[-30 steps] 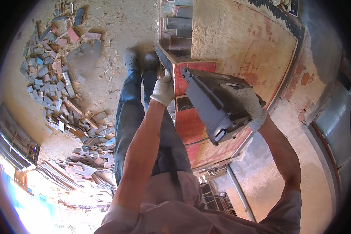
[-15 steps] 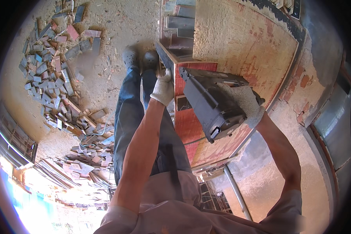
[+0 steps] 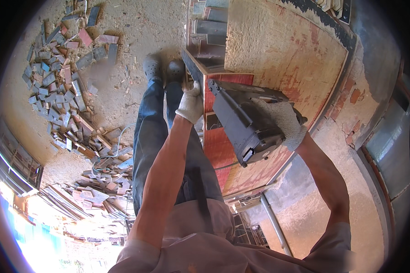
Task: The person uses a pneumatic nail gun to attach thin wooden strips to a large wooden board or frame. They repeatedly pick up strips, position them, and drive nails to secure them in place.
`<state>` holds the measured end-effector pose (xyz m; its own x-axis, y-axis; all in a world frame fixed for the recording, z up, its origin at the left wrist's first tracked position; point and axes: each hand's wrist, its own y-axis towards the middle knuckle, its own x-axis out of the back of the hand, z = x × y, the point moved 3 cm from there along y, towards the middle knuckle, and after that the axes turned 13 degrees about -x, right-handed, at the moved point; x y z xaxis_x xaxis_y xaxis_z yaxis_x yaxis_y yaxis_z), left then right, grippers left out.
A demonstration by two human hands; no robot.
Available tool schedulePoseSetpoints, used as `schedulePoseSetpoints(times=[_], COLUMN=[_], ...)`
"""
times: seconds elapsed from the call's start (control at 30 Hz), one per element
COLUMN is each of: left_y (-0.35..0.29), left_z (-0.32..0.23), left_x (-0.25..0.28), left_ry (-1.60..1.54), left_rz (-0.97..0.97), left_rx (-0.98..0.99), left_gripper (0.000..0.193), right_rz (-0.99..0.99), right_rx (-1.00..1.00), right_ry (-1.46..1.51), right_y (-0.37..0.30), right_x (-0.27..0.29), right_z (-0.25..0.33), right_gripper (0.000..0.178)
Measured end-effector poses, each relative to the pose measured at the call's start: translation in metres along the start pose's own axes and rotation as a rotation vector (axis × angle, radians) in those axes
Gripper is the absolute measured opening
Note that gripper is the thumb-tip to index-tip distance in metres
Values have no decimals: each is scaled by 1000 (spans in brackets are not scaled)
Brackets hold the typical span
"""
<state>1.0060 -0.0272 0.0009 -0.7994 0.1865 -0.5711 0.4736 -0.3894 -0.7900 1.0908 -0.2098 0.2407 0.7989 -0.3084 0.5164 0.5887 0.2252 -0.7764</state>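
Observation:
My right hand point(image 3: 287, 123), in a pale speckled work glove, is wrapped round a bulky black power tool point(image 3: 246, 120). The tool's exact kind is not plain. It lies over the red-faced board point(image 3: 217, 144), its narrow end near the board's upper left corner. My fingers are partly hidden behind the housing. At the board's left edge my left hand point(image 3: 190, 105), gloved in white, grips the upright panel point(image 3: 195, 66) with the thumb up along it. The fingertips are hidden by the panel's edge.
A large worn plywood sheet point(image 3: 282, 45) stretches behind the tool to the right wall. Dark boards point(image 3: 212, 29) are stacked beyond the panel. Wood offcuts point(image 3: 59, 95) are heaped on the dusty floor at left, with a loose hose point(image 3: 118, 148) by my legs. A pipe point(image 3: 276, 223) runs at lower right.
The black power tool has shifted slightly left over the board, and my right hand has moved with it. My left hand stays in place on the panel.

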Motion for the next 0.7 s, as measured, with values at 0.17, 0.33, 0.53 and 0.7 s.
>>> schedulePoseSetpoints(times=[0.17,0.33,0.53,0.7], left_y=[2,2,-2,-7], left_z=[0,0,-1,1], left_x=[5,5,-1,-9], left_ry=[-68,-17,-18,16], left_rz=[89,16,18,-15], left_rx=[50,32,42,21], left_gripper=[32,33,32,30], right_rz=[-21,-38,-37,-52], right_rx=[37,32,29,45], right_ry=[53,72,29,157], right_y=[-1,0,-2,-16], right_x=[-2,-2,2,-2], right_z=[1,3,6,6], right_gripper=[61,60,58,59])
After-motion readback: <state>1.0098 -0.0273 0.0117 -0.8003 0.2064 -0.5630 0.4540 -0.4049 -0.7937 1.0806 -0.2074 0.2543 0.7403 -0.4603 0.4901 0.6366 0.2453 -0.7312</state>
